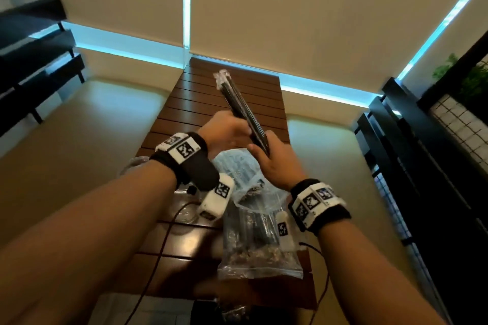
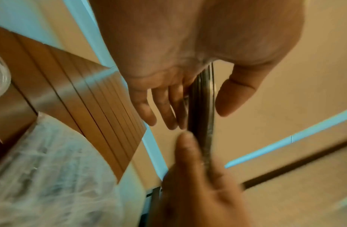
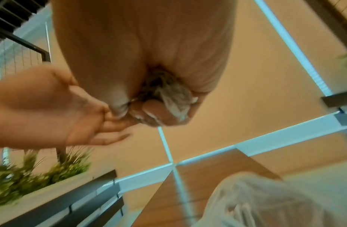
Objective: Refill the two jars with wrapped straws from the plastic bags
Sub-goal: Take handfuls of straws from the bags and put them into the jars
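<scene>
A bundle of dark wrapped straws [image 1: 237, 103] is raised at a slant above the slatted wooden table [image 1: 200, 103]. My right hand [image 1: 266, 153] grips its lower end in a fist, and the crinkled wrapper ends [image 3: 174, 98] poke out of that fist. My left hand [image 1: 232, 126] lies against the bundle's middle with fingers [image 2: 164, 110] straight and thumb out, the straws [image 2: 201, 99] running between them. A clear bag of dark straws [image 1: 260, 245] and a bag of pale straws [image 1: 235, 166] lie below. A glass jar [image 1: 134, 166] stands left, partly hidden by my forearm.
Cables [image 1: 163, 245] trail over the table's near end. Black slatted furniture [image 1: 39, 55] stands at the left. A black rack with a wire grid and green plants [image 1: 462, 103] runs along the right. The jar's rim [image 2: 1, 79] shows at the left wrist view's edge.
</scene>
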The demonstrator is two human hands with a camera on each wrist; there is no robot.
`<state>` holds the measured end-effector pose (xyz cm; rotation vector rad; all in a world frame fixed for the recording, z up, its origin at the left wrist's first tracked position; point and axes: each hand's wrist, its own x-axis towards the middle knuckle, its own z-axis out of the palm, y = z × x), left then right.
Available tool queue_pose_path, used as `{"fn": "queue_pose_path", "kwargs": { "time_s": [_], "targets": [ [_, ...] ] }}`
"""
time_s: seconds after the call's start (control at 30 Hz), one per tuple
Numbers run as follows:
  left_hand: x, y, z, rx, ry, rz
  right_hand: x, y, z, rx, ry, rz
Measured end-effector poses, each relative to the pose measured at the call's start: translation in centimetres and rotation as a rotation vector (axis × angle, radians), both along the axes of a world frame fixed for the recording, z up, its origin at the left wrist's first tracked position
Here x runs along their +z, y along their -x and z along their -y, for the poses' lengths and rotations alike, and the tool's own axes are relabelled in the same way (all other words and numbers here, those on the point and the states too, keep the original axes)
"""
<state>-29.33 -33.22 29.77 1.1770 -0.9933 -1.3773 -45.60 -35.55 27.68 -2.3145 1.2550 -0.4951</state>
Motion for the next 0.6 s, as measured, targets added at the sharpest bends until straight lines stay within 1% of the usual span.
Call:
{"fn": "queue_pose_path", "kwargs": {
  "time_s": [0.03,0.1,0.13,0.17,0.23,0.3,0.33,0.4,0.47,0.5,0.53,0.6],
  "targets": [
    [0.7,-0.9,-0.6,0.067,0.001,-0.121,-0.7,-1.3,-0.4,0.025,-0.001,0.048],
    [1.6,-3.1,-1.1,0.243,0.023,-0.263,-1.8,-4.1,-1.5,0.076,-0.002,0.066],
    [2.0,-4.2,-1.2,0.335,0.041,-0.297,-2.2,-5.4,-2.1,0.099,-0.012,0.063],
    [2.5,-5.1,-1.4,0.426,0.06,-0.282,-2.7,-6.6,-2.5,0.124,-0.036,0.073],
    [3.3,-6.8,-1.7,0.582,0.091,-0.161,-3.3,-9.2,-2.9,0.144,-0.097,0.089],
    [3.7,-7.6,-2.4,0.659,0.172,0.018,-3.1,-11.6,-3.2,0.133,-0.142,0.121],
    [3.6,-7.7,-2.8,0.652,0.218,0.117,-2.9,-12.8,-3.2,0.117,-0.171,0.167],
    [3.0,-7.5,-3.6,0.571,0.275,0.311,-2.2,-15.1,-3.2,0.093,-0.176,0.276],
    [2.5,-7.7,-4.3,0.501,0.313,0.508,-1.7,-17.2,-3.2,0.111,-0.13,0.241],
    [2.6,-8.2,-4.5,0.497,0.335,0.575,-1.7,-17.9,-3.1,0.106,-0.132,0.215],
    [2.9,-9.0,-4.7,0.513,0.363,0.605,-1.6,-18.4,-2.9,0.096,-0.136,0.227],
    [4.0,-10.7,-5.1,0.6,0.471,0.67,-2.1,-18.7,-2.3,0.044,-0.138,0.28]
  ]
}}
